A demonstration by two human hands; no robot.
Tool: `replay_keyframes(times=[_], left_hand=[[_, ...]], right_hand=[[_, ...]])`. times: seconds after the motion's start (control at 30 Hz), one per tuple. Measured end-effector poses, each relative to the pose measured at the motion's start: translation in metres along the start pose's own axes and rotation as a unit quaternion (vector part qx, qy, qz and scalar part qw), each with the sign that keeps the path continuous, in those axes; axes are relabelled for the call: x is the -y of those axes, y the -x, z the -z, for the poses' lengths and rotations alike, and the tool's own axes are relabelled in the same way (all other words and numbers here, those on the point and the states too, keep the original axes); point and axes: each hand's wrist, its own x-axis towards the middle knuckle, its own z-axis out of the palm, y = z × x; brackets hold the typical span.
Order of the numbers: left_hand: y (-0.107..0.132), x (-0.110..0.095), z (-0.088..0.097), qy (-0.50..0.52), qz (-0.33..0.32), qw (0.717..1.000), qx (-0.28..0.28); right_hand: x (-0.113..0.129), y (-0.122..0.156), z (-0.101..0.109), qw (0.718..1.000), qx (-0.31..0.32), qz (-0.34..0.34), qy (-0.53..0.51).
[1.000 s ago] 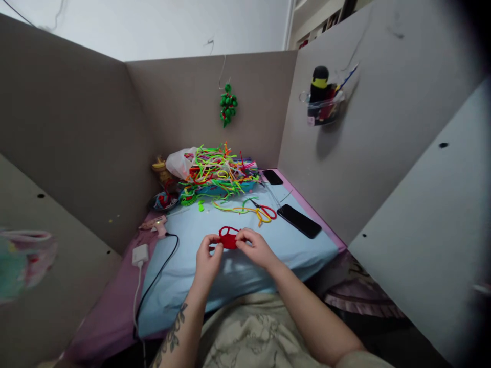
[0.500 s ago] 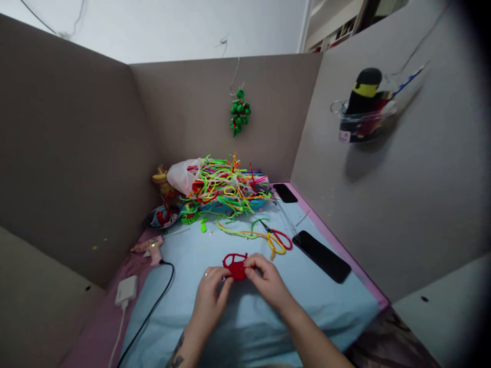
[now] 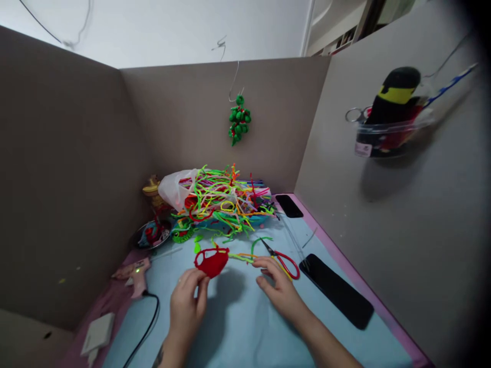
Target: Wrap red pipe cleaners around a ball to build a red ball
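My left hand (image 3: pixel 186 305) pinches a small red pipe-cleaner shape (image 3: pixel 211 261) and holds it up over the light blue mat (image 3: pixel 238 327). My right hand (image 3: pixel 279 292) is off the shape, fingers stretched out low over the mat. Its fingertips are close to the red-handled scissors (image 3: pixel 283 260) and some loose yellow and green pipe-cleaner strands (image 3: pixel 245 257). Behind them lies a big tangled pile of coloured pipe cleaners (image 3: pixel 222 197).
A pink glue gun (image 3: pixel 132 271) with a black cord lies at the left, near a white plug adapter (image 3: pixel 96 333). Two black phones (image 3: pixel 336 290) (image 3: pixel 289 205) lie along the right. Brown cardboard walls (image 3: pixel 69 168) enclose the mat; a green ornament (image 3: pixel 239 120) hangs behind.
My right hand has let go of the red shape and moved right toward the scissors. My left hand now holds the shape alone, farther left. The view has shifted closer in.
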Motion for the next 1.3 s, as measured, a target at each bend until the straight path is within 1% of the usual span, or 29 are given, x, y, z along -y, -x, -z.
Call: replay_keyframes(times=[0.07,0.13,0.17,0.27,0.33,0.4,0.47,0.53,0.6,0.67,0.73,0.83,0.9,0.93,0.97,1.0,1.07,1.13,1.2,1.23,1.3], left_hand=[[0.001,0.013,-0.001,-0.032,-0.012,0.999,-0.03],[0.007,0.023,-0.005,-0.056,-0.02,0.997,-0.039],[0.01,0.026,-0.008,-0.06,-0.021,0.997,-0.033],[0.018,0.031,-0.016,-0.047,-0.009,0.999,-0.02],[0.02,0.031,-0.019,-0.026,0.007,1.0,-0.011],[0.021,0.03,-0.022,-0.005,0.025,0.999,0.02],[0.021,0.029,-0.023,0.013,0.046,0.997,0.053],[0.021,0.03,-0.023,0.026,0.066,0.996,0.059],[0.022,0.032,-0.023,0.04,0.08,0.995,0.037],[0.022,0.033,-0.021,0.056,0.08,0.995,0.006],[0.022,0.033,-0.02,0.07,0.077,0.995,-0.007],[0.022,0.031,-0.019,0.083,0.081,0.993,0.009],[0.022,0.03,-0.02,0.09,0.088,0.992,0.018],[0.021,0.03,-0.02,0.093,0.091,0.991,0.019],[0.021,0.03,-0.02,0.095,0.093,0.991,0.019],[0.021,0.03,-0.021,0.096,0.094,0.991,0.019],[0.021,0.03,-0.021,0.099,0.092,0.991,0.019],[0.02,0.03,-0.022,0.099,0.087,0.991,0.021],[0.02,0.031,-0.022,0.096,0.084,0.992,0.022],[0.02,0.031,-0.022,0.093,0.084,0.992,0.02],[0.02,0.032,-0.022,0.085,0.087,0.992,0.015]], right_hand=[[-0.002,-0.012,0.011,1.0,0.002,0.003,0.027],[-0.001,-0.031,0.026,0.998,-0.004,0.03,0.054],[0.001,-0.044,0.034,0.997,-0.02,0.046,0.067],[0.015,-0.089,0.056,0.986,-0.098,0.092,0.101],[0.029,-0.119,0.062,0.977,-0.109,0.134,0.124],[0.045,-0.145,0.057,0.968,-0.078,0.181,0.156],[0.06,-0.166,0.043,0.956,-0.024,0.226,0.184],[0.073,-0.182,0.021,0.94,0.033,0.265,0.212],[0.083,-0.194,-0.003,0.922,0.08,0.295,0.236],[0.09,-0.204,-0.027,0.913,0.103,0.303,0.252],[0.097,-0.214,-0.05,0.914,0.108,0.295,0.257],[0.106,-0.231,-0.081,0.914,0.121,0.276,0.271],[0.11,-0.244,-0.1,0.922,0.114,0.22,0.298],[0.112,-0.249,-0.109,0.93,0.101,0.191,0.299],[0.114,-0.254,-0.119,0.938,0.089,0.168,0.29],[0.115,-0.257,-0.129,0.944,0.085,0.162,0.276],[0.117,-0.259,-0.15,0.939,0.114,0.195,0.258],[0.12,-0.254,-0.171,0.922,0.17,0.243,0.25],[0.123,-0.245,-0.19,0.907,0.207,0.272,0.245],[0.125,-0.24,-0.197,0.903,0.217,0.283,0.241],[0.13,-0.231,-0.206,0.904,0.211,0.296,0.226]])
